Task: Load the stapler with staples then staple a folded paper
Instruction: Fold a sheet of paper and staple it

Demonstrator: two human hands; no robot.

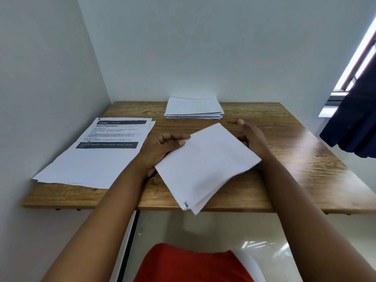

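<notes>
A folded white paper (pixel 205 163) hangs tilted above the wooden table (pixel 284 180), its lower corner over the front edge. A small dark mark, seemingly a staple (pixel 185 204), shows at that lower corner. My left hand (pixel 162 147) grips the paper's upper left edge with fingers and thumb. On the paper's right side my right hand (pixel 248 137) has its fingers curved and apart, and the paper hides part of it, so contact is unclear. No stapler is visible.
A pile of folded white papers (pixel 194 107) lies at the back middle against the wall. Printed sheets (pixel 97 153) lie stacked at the left. A dark blue cloth (pixel 354 123) hangs at the right by a window. Walls close the left and back.
</notes>
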